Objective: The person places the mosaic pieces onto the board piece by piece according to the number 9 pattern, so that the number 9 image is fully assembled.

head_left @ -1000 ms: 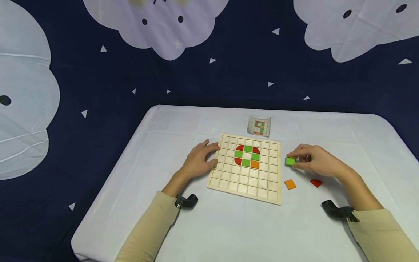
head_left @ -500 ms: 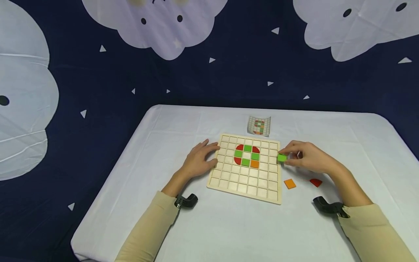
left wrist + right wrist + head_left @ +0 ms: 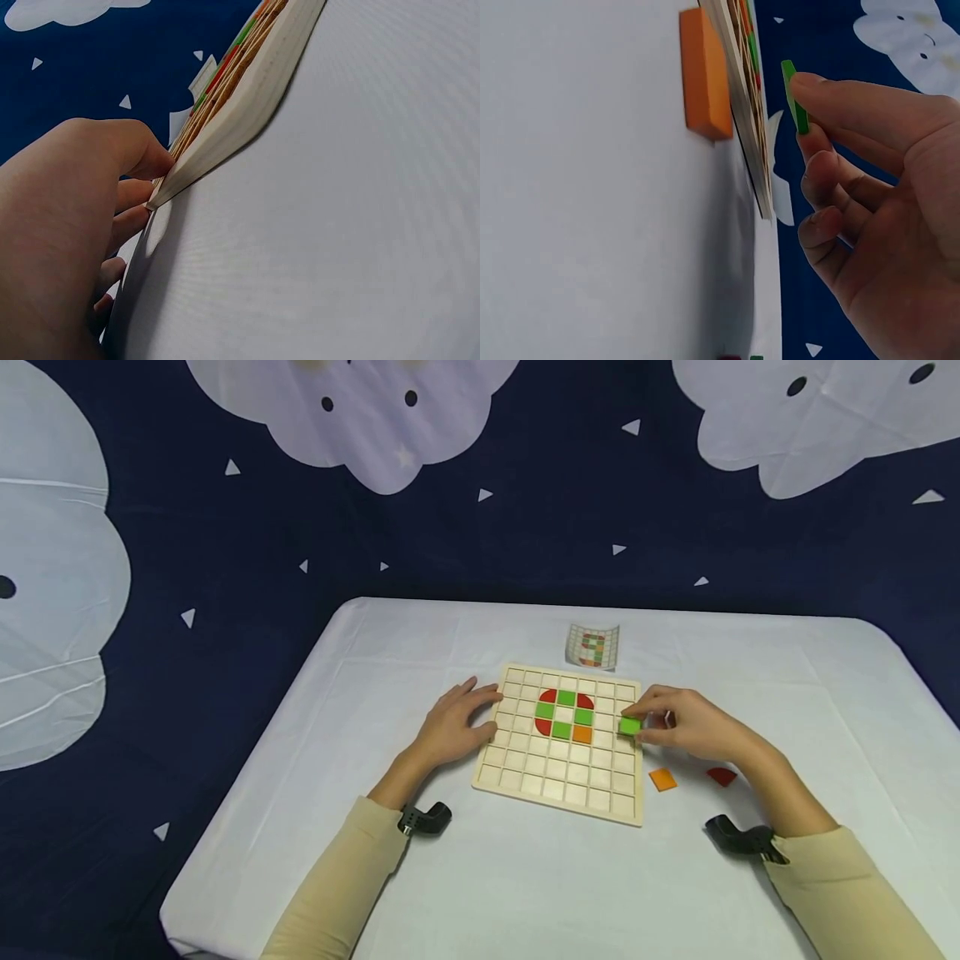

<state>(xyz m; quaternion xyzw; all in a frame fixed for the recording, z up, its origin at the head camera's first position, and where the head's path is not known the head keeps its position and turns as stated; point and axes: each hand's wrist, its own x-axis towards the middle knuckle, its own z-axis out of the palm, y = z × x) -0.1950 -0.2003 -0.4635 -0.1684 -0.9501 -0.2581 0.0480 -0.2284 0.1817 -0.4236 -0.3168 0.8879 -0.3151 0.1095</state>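
Left hand (image 3: 450,727), fingers spread, touches the left edge of the grid board (image 3: 553,768), apparently steadying it; right hand (image 3: 693,724) pinches a green tile (image 3: 629,727), presumably leaving its underside free.

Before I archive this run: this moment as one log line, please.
left hand: touching board edge; right hand: pinching green tile above board; off board: orange tile, red tile

No text, label, brand or number can be read with certainty. Only printed graphics can be made out: on the small pattern card (image 3: 574,645), a gridded diagram (image 3: 592,650) is shown in red, green and orange, too small for any lettering to be told; on the dark blue backdrop (image 3: 420,543), pale clouds (image 3: 367,422) and triangles (image 3: 632,427) are printed.
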